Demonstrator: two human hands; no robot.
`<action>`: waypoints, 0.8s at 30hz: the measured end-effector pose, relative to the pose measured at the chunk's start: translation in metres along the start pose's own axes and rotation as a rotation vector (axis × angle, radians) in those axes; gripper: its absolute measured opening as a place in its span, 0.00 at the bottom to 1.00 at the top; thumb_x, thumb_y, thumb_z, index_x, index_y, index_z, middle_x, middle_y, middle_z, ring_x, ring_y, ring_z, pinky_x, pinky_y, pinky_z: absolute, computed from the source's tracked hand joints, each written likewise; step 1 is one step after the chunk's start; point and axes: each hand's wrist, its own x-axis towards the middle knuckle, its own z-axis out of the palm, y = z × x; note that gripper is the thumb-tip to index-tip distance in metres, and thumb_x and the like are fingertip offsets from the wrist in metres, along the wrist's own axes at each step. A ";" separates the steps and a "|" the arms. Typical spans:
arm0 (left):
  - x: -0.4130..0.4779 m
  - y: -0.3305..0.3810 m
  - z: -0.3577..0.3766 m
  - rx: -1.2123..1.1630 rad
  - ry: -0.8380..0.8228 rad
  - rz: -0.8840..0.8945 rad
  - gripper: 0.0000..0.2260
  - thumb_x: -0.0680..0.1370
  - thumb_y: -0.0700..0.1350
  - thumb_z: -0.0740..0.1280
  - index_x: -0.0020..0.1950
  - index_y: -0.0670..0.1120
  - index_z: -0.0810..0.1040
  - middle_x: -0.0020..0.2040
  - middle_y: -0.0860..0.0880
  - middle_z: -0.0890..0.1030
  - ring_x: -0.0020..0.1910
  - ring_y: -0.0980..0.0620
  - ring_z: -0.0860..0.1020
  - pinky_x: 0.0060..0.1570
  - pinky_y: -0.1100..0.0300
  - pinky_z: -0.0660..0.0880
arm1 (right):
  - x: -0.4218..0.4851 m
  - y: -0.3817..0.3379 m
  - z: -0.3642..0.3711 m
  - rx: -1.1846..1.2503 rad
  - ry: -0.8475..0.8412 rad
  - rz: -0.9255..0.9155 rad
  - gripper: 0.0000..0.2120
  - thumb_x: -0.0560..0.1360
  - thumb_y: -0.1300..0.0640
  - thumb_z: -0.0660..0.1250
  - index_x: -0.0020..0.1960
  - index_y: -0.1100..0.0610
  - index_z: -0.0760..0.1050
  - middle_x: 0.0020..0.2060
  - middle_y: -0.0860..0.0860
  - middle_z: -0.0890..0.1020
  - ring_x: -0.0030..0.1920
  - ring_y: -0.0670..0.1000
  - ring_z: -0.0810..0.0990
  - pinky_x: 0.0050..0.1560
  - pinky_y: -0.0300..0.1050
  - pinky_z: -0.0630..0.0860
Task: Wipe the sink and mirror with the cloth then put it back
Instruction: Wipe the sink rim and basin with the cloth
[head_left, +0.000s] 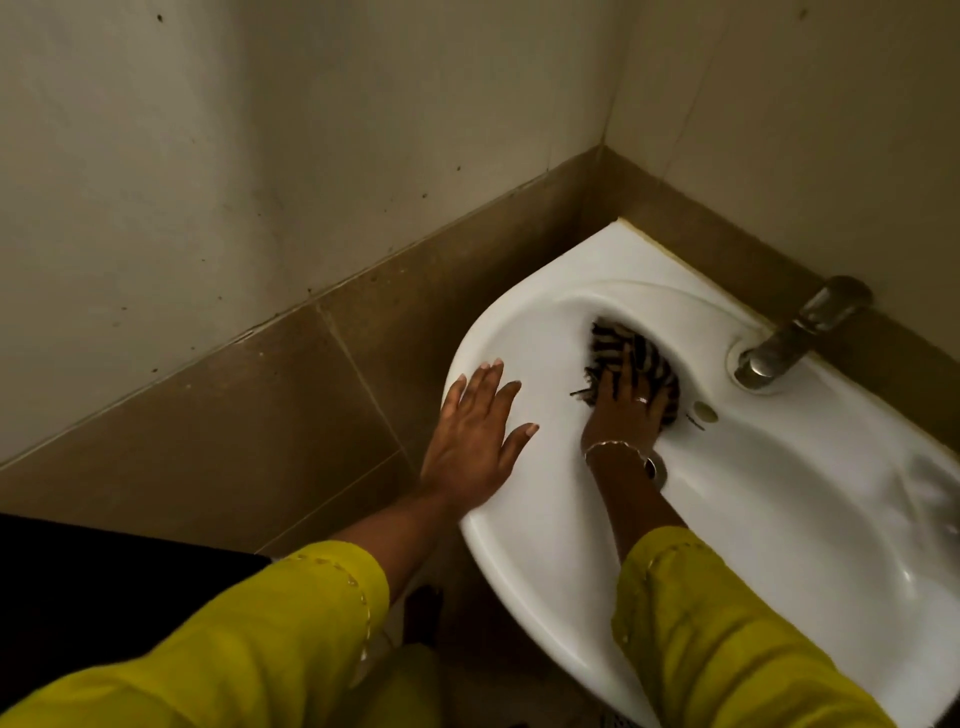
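A white ceramic sink (779, 467) is fixed in the corner of the tiled walls. Inside its bowl lies a black-and-white striped cloth (621, 345), pressed against the far inner wall. My right hand (626, 405) lies flat on top of the cloth with fingers spread, holding it to the bowl. My left hand (475, 436) rests open, palm down, on the sink's left rim, touching nothing else. The drain (655, 467) shows just beside my right wrist. No mirror is in view.
A metal tap (795, 338) stands on the back ledge of the sink, right of the cloth. An overflow hole (705, 411) sits below it. Brown tiles (311, 405) and pale wall run behind and left. A dark surface (78, 571) lies lower left.
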 end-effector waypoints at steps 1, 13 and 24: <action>0.000 0.000 0.000 0.000 0.001 0.000 0.33 0.77 0.63 0.39 0.68 0.44 0.68 0.73 0.42 0.65 0.73 0.45 0.61 0.70 0.57 0.44 | -0.007 0.002 0.004 0.030 0.000 0.053 0.28 0.78 0.57 0.54 0.75 0.54 0.47 0.76 0.55 0.44 0.75 0.60 0.45 0.71 0.59 0.33; 0.000 -0.001 -0.001 0.013 -0.032 -0.007 0.31 0.78 0.62 0.40 0.67 0.45 0.69 0.72 0.42 0.67 0.72 0.46 0.64 0.70 0.54 0.47 | 0.006 -0.014 0.005 0.320 -0.216 -0.014 0.40 0.74 0.61 0.59 0.75 0.50 0.36 0.74 0.55 0.32 0.75 0.59 0.41 0.72 0.62 0.45; 0.001 0.000 0.000 -0.039 -0.010 -0.013 0.33 0.77 0.62 0.38 0.70 0.45 0.65 0.73 0.43 0.64 0.74 0.47 0.59 0.71 0.57 0.43 | -0.003 -0.039 -0.011 1.067 -0.184 -0.385 0.39 0.74 0.72 0.58 0.74 0.56 0.37 0.74 0.59 0.53 0.73 0.54 0.56 0.72 0.52 0.58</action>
